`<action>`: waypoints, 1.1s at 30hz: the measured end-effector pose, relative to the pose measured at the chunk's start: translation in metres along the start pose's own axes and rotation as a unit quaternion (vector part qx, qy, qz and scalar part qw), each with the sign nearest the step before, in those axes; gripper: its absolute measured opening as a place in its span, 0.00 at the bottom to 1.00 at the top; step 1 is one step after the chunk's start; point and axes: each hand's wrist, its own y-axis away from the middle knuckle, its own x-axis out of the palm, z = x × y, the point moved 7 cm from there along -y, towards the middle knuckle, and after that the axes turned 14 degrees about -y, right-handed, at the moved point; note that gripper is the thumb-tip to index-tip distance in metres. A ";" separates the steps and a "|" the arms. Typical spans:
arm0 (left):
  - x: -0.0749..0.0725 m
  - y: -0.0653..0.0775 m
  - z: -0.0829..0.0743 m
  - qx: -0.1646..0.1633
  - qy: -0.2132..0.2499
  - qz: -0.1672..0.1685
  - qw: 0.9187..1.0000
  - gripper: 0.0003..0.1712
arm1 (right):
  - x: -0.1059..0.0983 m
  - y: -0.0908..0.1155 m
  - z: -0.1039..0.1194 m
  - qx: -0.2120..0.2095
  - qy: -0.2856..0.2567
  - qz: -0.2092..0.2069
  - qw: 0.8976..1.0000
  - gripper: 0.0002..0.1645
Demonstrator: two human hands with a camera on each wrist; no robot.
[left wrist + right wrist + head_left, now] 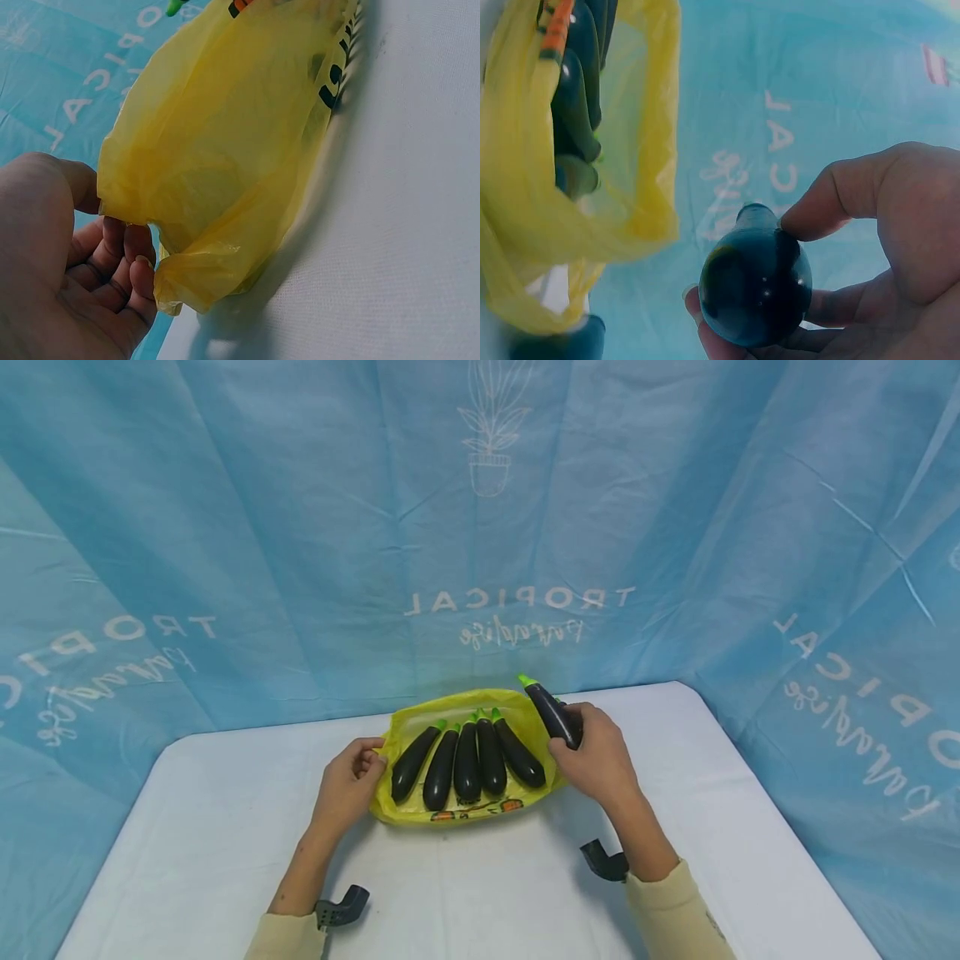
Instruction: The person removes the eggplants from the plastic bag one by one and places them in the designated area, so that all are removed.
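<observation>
A yellow plastic bag (420, 714) lies with its mouth spread wide. Several dark eggplants (467, 764) with bright green stems rest side by side inside it. At the bag's left edge, my left hand (351, 783) pinches the rim between thumb and fingers, as the left wrist view shows. My right hand (600, 756) grips another eggplant (551, 712) above the bag's right end, its green stem pointing up and away. In the right wrist view this eggplant's rounded end (756, 289) faces the camera, between thumb and fingers. A small green tip (558, 700) shows behind it.
The bag sits on a white-covered table (465, 893), near its back edge. Blue printed curtains (315, 568) hang behind and at both sides. A dark rounded thing (562, 343), kind unclear, shows low in the right wrist view. Each wrist carries a black curved mount (343, 907).
</observation>
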 end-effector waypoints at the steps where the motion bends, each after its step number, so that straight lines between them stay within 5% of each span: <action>1: 0.000 0.000 0.000 0.000 0.001 0.000 1.000 0.16 | -0.003 -0.001 -0.002 0.003 -0.001 -0.001 1.000 0.31; 33: -0.001 0.001 -0.001 -0.002 -0.001 0.009 1.000 0.16 | -0.030 -0.032 -0.071 0.131 -0.007 0.000 0.991 0.34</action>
